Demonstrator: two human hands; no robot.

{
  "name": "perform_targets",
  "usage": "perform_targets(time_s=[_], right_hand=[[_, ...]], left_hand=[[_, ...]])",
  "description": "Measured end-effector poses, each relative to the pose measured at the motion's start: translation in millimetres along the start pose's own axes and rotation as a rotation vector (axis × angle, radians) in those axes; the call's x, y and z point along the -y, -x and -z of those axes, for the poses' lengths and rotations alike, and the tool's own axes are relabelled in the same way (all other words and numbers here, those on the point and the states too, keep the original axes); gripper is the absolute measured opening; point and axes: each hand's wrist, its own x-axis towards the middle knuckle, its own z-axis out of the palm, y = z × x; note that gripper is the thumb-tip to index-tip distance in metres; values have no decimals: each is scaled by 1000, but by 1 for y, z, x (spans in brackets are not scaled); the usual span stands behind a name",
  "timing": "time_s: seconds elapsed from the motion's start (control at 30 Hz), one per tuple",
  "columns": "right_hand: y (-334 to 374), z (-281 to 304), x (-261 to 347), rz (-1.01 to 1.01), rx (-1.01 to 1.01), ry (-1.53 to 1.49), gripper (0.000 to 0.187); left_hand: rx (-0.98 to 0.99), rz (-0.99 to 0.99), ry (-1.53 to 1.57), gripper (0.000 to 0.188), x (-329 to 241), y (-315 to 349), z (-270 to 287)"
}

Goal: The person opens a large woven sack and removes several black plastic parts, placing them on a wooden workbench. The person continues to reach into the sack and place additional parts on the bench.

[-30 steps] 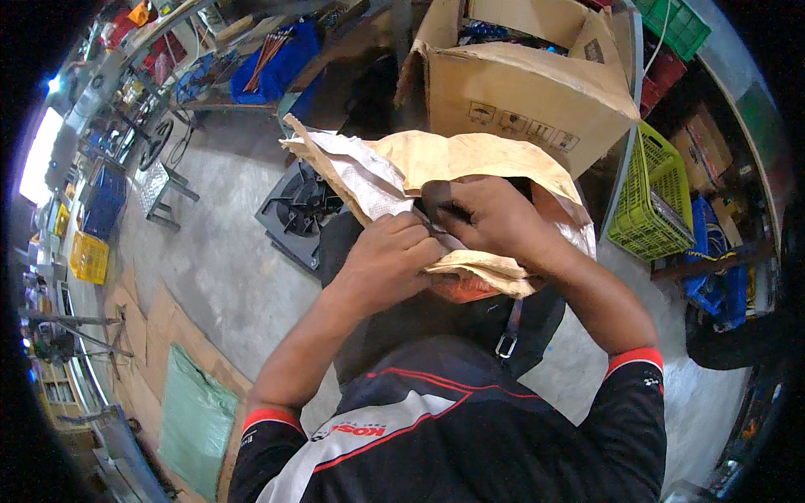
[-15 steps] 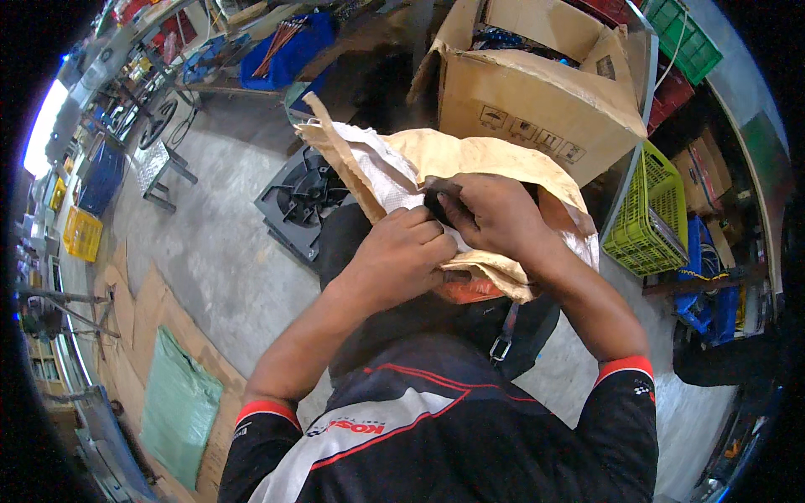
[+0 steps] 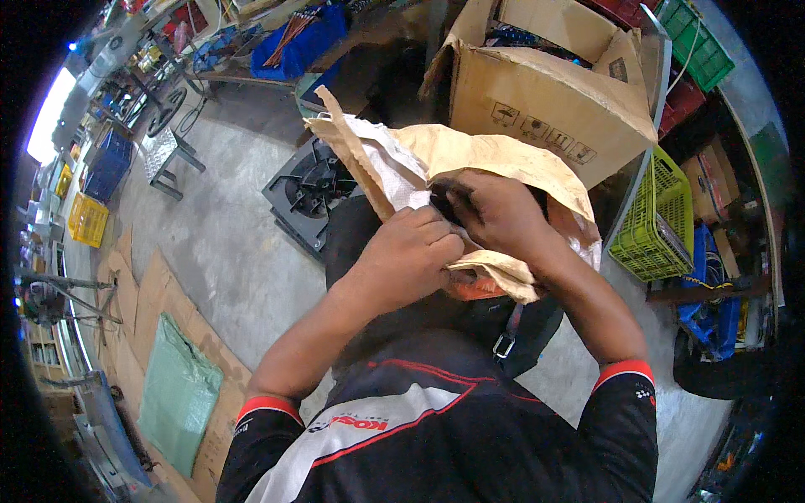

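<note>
A tan paper sack (image 3: 493,149) with a white woven lining (image 3: 402,174) rests on my lap, its mouth spread wide. My left hand (image 3: 408,251) is closed on the sack's near left edge, knuckles up. Inside the mouth, my right hand (image 3: 495,210) has its fingers curled and pinched together beside the lining. The fingertips look dark, and whatever they hold is hidden. A folded flap of the sack (image 3: 503,272) hangs over the near side, with an orange-red patch (image 3: 474,289) under it. The sack's contents are out of sight.
A large open cardboard box (image 3: 545,105) stands just beyond the sack. Yellow-green crate (image 3: 658,222) at right; black-grey plastic fan-like part (image 3: 314,184) on the floor at left. Flattened cardboard (image 3: 172,293) and a green plastic sheet (image 3: 180,394) lie lower left, a small metal stool (image 3: 172,155) farther off.
The fingers of my right hand have curled in more within the sack's mouth. My left hand keeps its grip on the edge. The whole view has shifted slightly.
</note>
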Motion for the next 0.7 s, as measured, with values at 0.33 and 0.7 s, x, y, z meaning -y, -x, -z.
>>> perform_targets(time_s=[0.33, 0.7], right_hand=[[4, 0, -11, 10, 117, 112, 34], [6, 3, 6, 99, -22, 133, 27]], left_hand=[[-31, 16, 24, 14, -7, 1, 3], [-76, 25, 44, 10, -9, 4, -4]])
